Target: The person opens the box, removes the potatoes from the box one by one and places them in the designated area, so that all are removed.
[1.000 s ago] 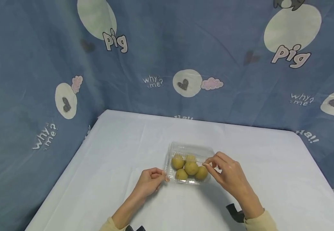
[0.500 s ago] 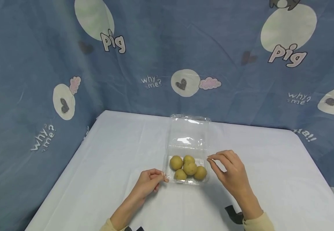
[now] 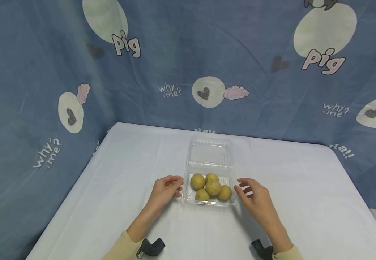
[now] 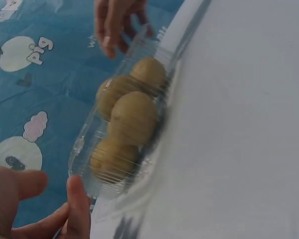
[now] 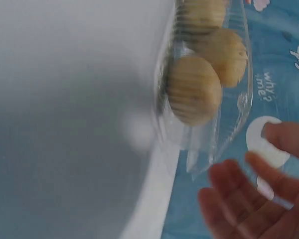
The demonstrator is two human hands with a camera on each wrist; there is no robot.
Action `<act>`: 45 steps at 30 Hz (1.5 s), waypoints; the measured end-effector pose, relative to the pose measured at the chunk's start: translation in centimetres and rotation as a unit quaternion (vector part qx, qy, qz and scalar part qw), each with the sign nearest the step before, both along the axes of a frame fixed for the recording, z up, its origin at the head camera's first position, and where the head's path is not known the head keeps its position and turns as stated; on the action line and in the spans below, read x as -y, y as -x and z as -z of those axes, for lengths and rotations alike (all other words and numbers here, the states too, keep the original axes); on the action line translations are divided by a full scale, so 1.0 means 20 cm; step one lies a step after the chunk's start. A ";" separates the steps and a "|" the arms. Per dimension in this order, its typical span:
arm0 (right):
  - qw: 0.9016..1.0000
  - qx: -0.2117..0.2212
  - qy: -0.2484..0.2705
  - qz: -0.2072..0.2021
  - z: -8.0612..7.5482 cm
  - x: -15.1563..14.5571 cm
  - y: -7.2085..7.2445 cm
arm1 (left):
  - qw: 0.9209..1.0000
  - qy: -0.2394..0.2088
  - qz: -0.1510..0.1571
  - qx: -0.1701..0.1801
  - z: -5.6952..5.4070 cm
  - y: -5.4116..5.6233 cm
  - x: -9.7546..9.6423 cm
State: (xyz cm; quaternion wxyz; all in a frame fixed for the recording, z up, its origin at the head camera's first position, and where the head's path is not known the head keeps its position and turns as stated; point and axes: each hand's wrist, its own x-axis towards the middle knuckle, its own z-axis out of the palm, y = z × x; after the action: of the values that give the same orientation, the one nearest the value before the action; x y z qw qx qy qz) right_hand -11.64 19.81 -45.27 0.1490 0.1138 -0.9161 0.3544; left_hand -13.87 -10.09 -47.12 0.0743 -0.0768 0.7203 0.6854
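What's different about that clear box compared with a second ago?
The clear lid has swung away from the hands and is now folded back behind the container. The right hand has let go of it; the left hand has released the container's near left corner and shifted forward. The five round yellowish items stayed inside.

Dull-yellow produce (image 3: 213, 188) is seen in a colourless, clear container (image 3: 209, 152); the desk (image 3: 305, 180) is covered plain white. At twelve o'clock, blue cloth (image 3: 175, 54) is printed with pale ovals (image 3: 216, 86), grey hearts (image 3: 203, 93), pink clouds (image 3: 236, 92).
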 end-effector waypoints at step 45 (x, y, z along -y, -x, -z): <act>0.978 0.081 -0.032 -0.187 -0.05 0.19 0.14 | 1.000 0.023 0.004 0.005 -0.01 0.05 -0.07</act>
State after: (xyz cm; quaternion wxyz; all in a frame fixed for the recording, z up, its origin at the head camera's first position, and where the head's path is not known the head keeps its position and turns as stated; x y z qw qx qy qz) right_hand -14.35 16.07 -44.34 0.0015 0.2590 -0.8983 0.3549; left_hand -14.86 -8.73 -46.90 0.0792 -0.0788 0.7361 0.6676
